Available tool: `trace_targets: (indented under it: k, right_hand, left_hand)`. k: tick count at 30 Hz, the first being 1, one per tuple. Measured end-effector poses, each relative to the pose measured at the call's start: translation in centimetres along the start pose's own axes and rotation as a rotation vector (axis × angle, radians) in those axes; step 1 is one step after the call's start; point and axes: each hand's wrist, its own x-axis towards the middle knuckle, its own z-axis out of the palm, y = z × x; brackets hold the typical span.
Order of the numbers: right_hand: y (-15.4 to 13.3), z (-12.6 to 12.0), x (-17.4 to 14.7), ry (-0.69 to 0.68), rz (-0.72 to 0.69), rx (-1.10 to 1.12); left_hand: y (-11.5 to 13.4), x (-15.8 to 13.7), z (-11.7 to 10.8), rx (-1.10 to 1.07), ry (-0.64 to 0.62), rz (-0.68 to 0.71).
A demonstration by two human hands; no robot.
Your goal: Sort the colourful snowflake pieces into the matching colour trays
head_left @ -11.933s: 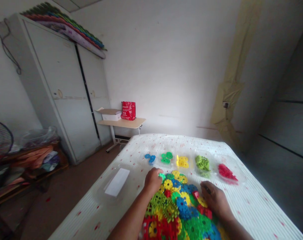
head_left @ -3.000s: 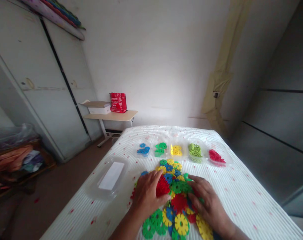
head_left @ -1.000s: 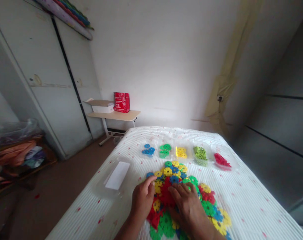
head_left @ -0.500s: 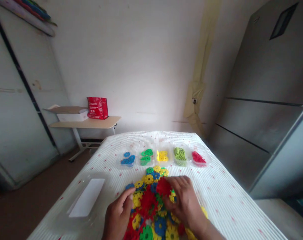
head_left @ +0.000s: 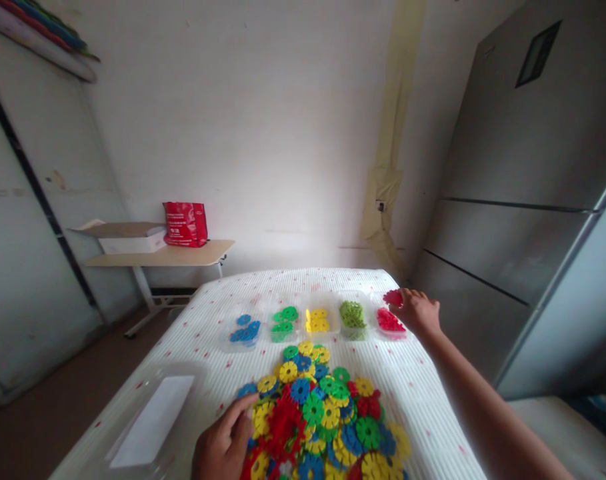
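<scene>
Up at the far right, my right hand [head_left: 421, 311] pinches a red flower-shaped plastic disc [head_left: 393, 298] above the clear box of red discs [head_left: 391, 321]. My left hand [head_left: 223, 437] rests at the left edge of a mixed pile of notched discs [head_left: 330, 415], its thumb and forefinger apart and nothing seen between them. The pile holds red, yellow, green and blue pieces. A cluster of red pieces [head_left: 284, 427] lies right beside my left fingers.
Clear boxes of blue discs [head_left: 247, 331], green discs [head_left: 285, 323], yellow discs [head_left: 319, 321] and light-green pieces [head_left: 353, 316] stand in a row. A clear container with a white card [head_left: 153, 420] lies at left. A grey fridge [head_left: 523, 220] stands right of the table.
My right hand has gone from the pile forward and right to the red box, carrying a red disc. My left hand stays by the pile. The view has shifted slightly.
</scene>
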Motion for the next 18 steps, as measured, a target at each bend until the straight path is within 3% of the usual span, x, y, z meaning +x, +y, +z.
trace_targets:
  k: [6,10,18]
  right_hand:
    - [-0.6,1.8,2.1,-0.146,0.056,-0.028]
    - [-0.6,2.1,2.0,-0.163,0.060,-0.044]
    - [-0.1,-0.5,-0.6,0.208,-0.022,-0.006]
  left_hand:
    - [-0.2,0.1,0.2,0.004,-0.020,-0.020]
    - [-0.1,0.0,0.0,-0.002,-0.008,-0.026]
    - [0.1,0.0,-0.1,-0.008,0.012,0.018]
